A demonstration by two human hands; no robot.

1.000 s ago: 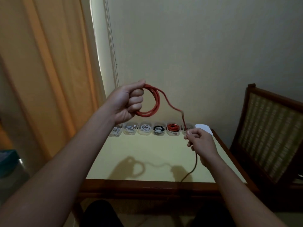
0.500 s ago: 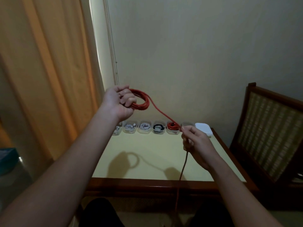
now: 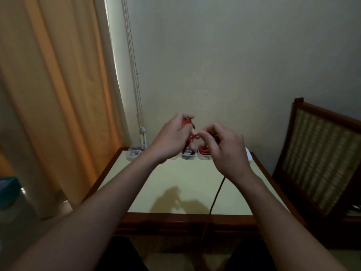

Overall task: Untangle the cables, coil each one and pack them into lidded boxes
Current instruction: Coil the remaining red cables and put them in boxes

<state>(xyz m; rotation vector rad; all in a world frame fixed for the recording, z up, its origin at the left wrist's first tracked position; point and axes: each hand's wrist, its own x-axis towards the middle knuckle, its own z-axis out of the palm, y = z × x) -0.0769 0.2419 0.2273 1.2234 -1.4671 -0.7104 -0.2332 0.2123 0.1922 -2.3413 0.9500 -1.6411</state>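
Observation:
My left hand (image 3: 172,136) grips a coiled red cable (image 3: 187,123) above the far end of the yellow table (image 3: 175,182); most of the coil is hidden inside the fist. My right hand (image 3: 224,147) is close beside it, fingers curled, pinching the same cable near the coil. The cable's free tail (image 3: 215,196) hangs from under my right wrist, crosses the table and drops over the front edge. A row of small clear boxes stands along the wall; one holds a red coil (image 3: 204,150), one a dark cable (image 3: 188,153), one a white cable (image 3: 133,153).
A white object (image 3: 248,154) lies at the table's far right corner. A wooden chair with a woven back (image 3: 320,153) stands right of the table. An orange curtain (image 3: 58,94) hangs at the left. My knees are under the table's front edge.
Both hands have come together over the far middle of the table. The left hand swung right and down with the coil; the right hand rose to it, taking up the slack strand.

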